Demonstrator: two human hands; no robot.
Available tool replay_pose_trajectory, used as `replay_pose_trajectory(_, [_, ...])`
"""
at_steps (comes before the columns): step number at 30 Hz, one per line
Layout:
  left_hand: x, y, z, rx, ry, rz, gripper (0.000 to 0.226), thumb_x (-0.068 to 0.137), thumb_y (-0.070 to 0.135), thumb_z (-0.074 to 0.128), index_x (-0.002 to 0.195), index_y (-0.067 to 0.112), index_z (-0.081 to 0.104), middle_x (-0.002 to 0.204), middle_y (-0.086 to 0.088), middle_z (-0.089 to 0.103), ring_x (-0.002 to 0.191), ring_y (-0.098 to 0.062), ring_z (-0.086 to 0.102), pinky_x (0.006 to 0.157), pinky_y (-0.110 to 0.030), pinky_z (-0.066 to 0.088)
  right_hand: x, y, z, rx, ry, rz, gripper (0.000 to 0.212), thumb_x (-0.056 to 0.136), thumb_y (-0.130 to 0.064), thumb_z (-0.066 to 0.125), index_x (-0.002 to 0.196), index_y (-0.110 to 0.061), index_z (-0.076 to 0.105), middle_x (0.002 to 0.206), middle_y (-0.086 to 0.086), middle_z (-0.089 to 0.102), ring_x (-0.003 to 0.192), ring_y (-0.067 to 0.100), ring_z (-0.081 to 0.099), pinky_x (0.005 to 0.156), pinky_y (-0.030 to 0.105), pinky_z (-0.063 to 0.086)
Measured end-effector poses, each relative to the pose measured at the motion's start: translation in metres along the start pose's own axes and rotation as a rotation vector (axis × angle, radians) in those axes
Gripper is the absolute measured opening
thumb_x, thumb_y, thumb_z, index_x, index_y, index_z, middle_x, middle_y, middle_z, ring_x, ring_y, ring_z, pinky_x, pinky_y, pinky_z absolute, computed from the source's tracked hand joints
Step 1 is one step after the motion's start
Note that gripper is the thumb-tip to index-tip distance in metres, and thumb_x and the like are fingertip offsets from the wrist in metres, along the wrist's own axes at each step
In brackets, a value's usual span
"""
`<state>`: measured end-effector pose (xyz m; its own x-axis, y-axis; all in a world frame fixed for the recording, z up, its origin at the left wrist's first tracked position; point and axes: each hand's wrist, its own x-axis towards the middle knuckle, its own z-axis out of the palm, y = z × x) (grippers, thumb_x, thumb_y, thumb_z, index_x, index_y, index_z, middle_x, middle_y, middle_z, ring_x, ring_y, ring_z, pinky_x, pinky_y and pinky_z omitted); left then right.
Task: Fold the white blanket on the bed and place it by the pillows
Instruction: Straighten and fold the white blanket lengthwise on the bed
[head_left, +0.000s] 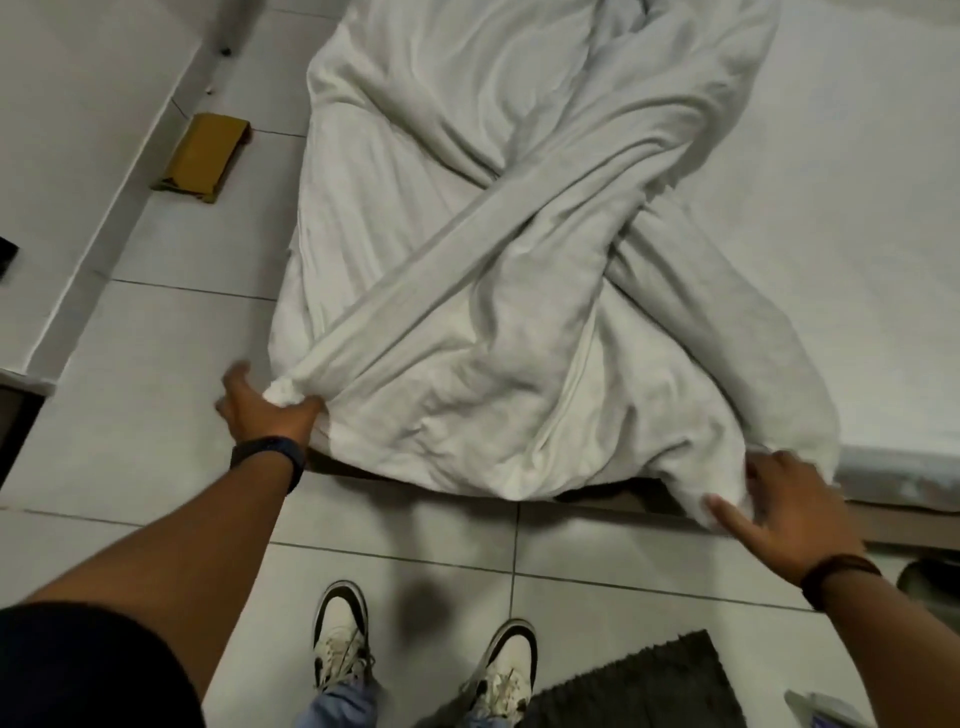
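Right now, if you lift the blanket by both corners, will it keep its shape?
Probably not. The blanket lies creased and twisted, so it should sag. It looks padded, so likely bulky. The left hand bunches one corner easily.

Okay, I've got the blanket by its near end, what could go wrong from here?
1. The white blanket is twisted across itself mid-bed, so pulling may tighten the twist rather than flatten it.
2. The right hand looks only partly closed on its corner, which may slip; the left hand grips firmly.
3. The near edge overhangs the bed and may drag on the floor.
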<state>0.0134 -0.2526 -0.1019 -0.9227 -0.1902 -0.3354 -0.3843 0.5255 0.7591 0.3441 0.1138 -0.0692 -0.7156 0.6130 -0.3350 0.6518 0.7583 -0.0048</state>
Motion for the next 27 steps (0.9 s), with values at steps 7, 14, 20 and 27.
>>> replay_pose_trajectory(7, [0.004, 0.003, -0.010, 0.459, -0.108, 0.447, 0.030, 0.087, 0.028, 0.066, 0.106, 0.007, 0.057, 0.093, -0.021, 0.065, 0.083, -0.037, 0.060, 0.067, -0.036, 0.045, 0.026, -0.036, -0.012, 0.451, 0.291, 0.501, 0.086, 0.075, -0.062, 0.066, 0.138, -0.015, 0.030, 0.138, 0.027, 0.035, 0.121, 0.049, 0.043, 0.101, 0.057, 0.040])
replay_pose_trajectory(14, [0.057, -0.035, -0.100, 0.504, -0.012, 0.071, 0.030, 0.085, 0.023, 0.070, 0.094, -0.004, 0.060, 0.094, -0.029, 0.064, 0.087, -0.041, 0.061, 0.071, -0.041, 0.044, 0.047, -0.040, -0.016, 0.318, 0.281, 0.488, 0.043, 0.090, -0.035, 0.057, 0.120, -0.005, 0.048, 0.121, 0.030, 0.046, 0.105, 0.052, 0.052, 0.088, 0.054, 0.044])
replay_pose_trajectory(20, [0.025, -0.034, -0.062, 0.381, -0.482, -0.232, 0.054, 0.074, 0.014, 0.081, 0.122, 0.005, 0.059, 0.113, -0.015, 0.063, 0.093, -0.029, 0.057, 0.077, -0.038, 0.047, 0.047, -0.078, -0.010, 0.305, 0.443, 0.567, 0.058, 0.076, -0.032, 0.052, 0.127, -0.008, 0.038, 0.131, 0.029, 0.041, 0.118, 0.050, 0.041, 0.093, 0.057, 0.038])
replay_pose_trajectory(27, [0.012, -0.017, -0.012, -0.224, -0.598, -0.149, 0.092, 0.032, 0.041, 0.096, 0.117, 0.029, 0.061, 0.118, -0.003, 0.068, 0.108, -0.022, 0.065, 0.090, -0.047, 0.053, 0.054, -0.134, -0.017, 0.180, 0.390, 0.140, 0.096, 0.064, -0.080, 0.059, 0.140, -0.027, 0.034, 0.148, 0.019, 0.031, 0.133, 0.040, 0.032, 0.101, 0.057, 0.033])
